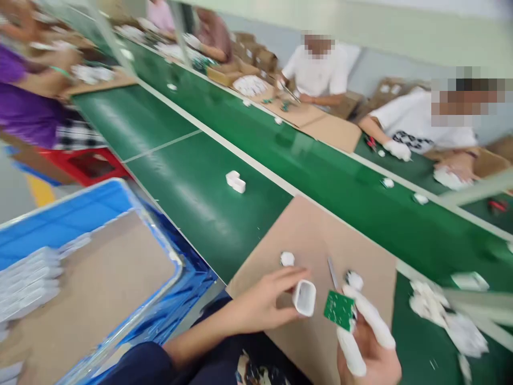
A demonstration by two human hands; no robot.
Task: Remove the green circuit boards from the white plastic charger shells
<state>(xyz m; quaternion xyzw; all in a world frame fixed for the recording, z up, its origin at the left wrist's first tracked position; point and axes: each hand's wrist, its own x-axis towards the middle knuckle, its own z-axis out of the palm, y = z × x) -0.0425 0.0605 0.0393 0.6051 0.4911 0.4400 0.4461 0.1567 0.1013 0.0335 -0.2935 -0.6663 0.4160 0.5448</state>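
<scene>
My left hand (266, 302) holds a small white open-ended housing (305, 298) between thumb and fingers, its opening facing the camera. Just to the right, my right hand (368, 342), with white covers on some fingers, grips a green circuit board (340, 309) by its right edge. The housing and board are apart. Both are above a brown cardboard sheet (312, 230). On the sheet lie a white round part (287, 259), a thin metal tool (332, 273) and another white part (355, 280) just beyond my right fingers.
Two white housings (235, 182) stand on the green table (192, 176). A blue-lined bin (116, 198) with white parts is at left. White gloves (449, 318) lie at right. Several people work across a green belt (320, 160) carrying small white parts.
</scene>
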